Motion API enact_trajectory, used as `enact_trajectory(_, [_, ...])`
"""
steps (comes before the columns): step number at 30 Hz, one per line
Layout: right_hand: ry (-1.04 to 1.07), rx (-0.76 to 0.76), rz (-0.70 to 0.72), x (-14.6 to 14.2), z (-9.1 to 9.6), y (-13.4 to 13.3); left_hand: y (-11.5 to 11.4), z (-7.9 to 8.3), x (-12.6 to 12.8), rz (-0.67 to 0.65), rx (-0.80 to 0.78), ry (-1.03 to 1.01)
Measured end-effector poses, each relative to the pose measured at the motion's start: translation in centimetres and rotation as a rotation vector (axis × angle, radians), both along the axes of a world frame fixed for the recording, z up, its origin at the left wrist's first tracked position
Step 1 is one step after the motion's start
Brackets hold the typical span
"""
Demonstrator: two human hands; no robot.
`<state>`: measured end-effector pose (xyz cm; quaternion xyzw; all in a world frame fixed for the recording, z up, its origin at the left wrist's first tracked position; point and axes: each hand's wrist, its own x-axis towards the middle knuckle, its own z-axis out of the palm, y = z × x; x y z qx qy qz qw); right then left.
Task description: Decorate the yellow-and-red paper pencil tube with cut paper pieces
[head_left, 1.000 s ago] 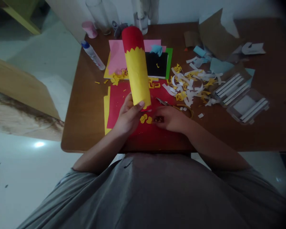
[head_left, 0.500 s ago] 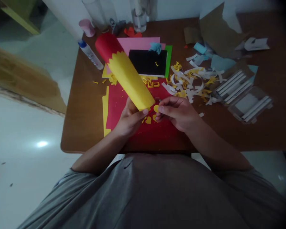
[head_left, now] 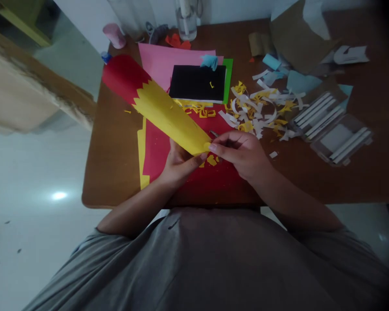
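My left hand (head_left: pixel 180 164) is wrapped round the near end of a paper tube (head_left: pixel 158 108), yellow with a red far end and a zigzag seam. The tube is tilted up and to the far left over the table. My right hand (head_left: pixel 241 153) is closed in a pinch right at the tube's near end; what the fingertips hold is hidden. Small yellow paper cut-outs (head_left: pixel 211 160) lie on the red sheet (head_left: pixel 210 181) just below both hands. A metal tool tip (head_left: pixel 214 134) shows behind my right hand.
The brown table (head_left: pixel 113 164) carries pink paper (head_left: pixel 158 65), a black sheet (head_left: pixel 197 83) on green, a heap of white and yellow paper scraps (head_left: pixel 262 110), a clear plastic case (head_left: pixel 332 129), cardboard (head_left: pixel 294 39), a glass jar (head_left: pixel 186 26) and a pink cup (head_left: pixel 114 35).
The tube has swung from upright to tilted far left. My right hand rose from the red sheet and came to the tube's near end in a pinch.
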<state>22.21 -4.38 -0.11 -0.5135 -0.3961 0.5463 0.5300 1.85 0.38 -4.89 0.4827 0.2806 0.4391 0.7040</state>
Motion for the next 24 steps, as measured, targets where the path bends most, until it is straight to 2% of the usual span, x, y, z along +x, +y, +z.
enact_trajectory(9, [0.042, 0.02, -0.028, -0.3, -0.6, 0.0, -0.1, -0.8, 0.1, 0.002, 0.061, 0.002])
enact_trajectory(14, [0.048, 0.027, -0.016, -0.5, -0.8, 0.0, -0.1, -0.7, 0.0, 0.009, 0.085, 0.034])
enact_trajectory(20, [0.031, 0.019, 0.004, -0.6, -0.9, 0.1, -0.2, -0.7, 0.1, 0.036, 0.072, 0.04])
enact_trajectory(24, [0.104, -0.009, 0.009, -0.9, -1.1, 0.4, -0.2, -0.8, -0.1, 0.043, 0.051, 0.074])
